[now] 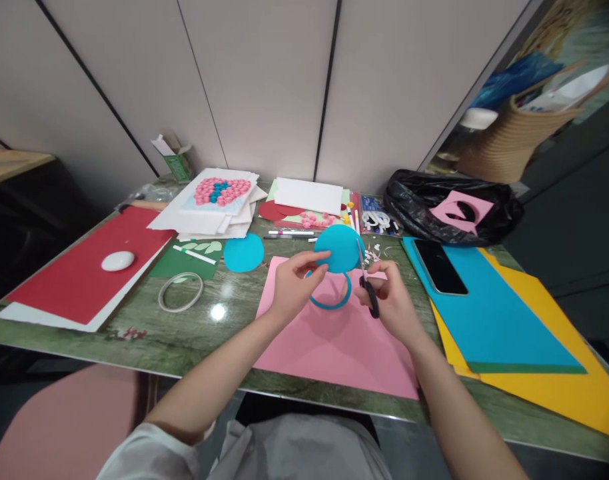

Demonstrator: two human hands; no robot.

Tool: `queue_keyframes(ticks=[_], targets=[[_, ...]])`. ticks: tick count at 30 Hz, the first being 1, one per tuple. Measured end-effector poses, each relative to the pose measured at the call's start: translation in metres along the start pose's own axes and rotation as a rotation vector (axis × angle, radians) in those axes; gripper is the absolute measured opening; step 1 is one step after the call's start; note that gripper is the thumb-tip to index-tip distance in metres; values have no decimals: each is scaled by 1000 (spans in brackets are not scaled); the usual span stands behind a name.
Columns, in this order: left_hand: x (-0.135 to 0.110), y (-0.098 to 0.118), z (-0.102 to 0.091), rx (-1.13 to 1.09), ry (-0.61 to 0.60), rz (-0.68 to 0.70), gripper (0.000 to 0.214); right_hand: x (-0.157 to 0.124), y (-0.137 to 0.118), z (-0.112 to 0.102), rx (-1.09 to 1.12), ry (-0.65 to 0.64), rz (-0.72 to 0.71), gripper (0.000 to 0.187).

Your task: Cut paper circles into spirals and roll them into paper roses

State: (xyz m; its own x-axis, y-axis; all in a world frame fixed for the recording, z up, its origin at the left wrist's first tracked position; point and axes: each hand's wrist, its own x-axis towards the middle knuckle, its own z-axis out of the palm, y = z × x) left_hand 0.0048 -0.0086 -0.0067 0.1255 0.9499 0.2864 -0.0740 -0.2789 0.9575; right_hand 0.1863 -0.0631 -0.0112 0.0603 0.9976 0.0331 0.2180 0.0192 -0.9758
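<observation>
My left hand (302, 280) pinches the near left edge of a blue paper circle (338, 247), which is raised above the table. In my right hand (392, 300) is a pair of scissors (368, 293) with black handles; the blades point away from me at the circle's right edge. Whether the blades are cutting the paper cannot be made out. Below the circle hangs or lies a thin blue ring (329, 307), its upper part hidden behind the circle and my left fingers. A pink paper sheet (334, 353) lies under both hands. Another blue circle (243, 253) rests to the left.
Red sheets (84, 267) bear a white oval object (117, 261) at left, near a tape roll (180, 293). A phone (440, 267) lies on blue paper (504, 320) at right. Behind stand a black plastic bag (409, 207), pens (289, 233) and a white paper stack (204, 223).
</observation>
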Motion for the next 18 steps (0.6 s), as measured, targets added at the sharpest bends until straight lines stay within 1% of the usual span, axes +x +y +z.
queue_keyframes(ticks=[8, 18], targets=[[0, -1, -1, -11, 28, 20, 21, 0, -1, 0, 5, -17, -9, 39], [1, 1, 0, -44, 63, 7, 19, 0, 0, 0, 6, -22, -15, 40]])
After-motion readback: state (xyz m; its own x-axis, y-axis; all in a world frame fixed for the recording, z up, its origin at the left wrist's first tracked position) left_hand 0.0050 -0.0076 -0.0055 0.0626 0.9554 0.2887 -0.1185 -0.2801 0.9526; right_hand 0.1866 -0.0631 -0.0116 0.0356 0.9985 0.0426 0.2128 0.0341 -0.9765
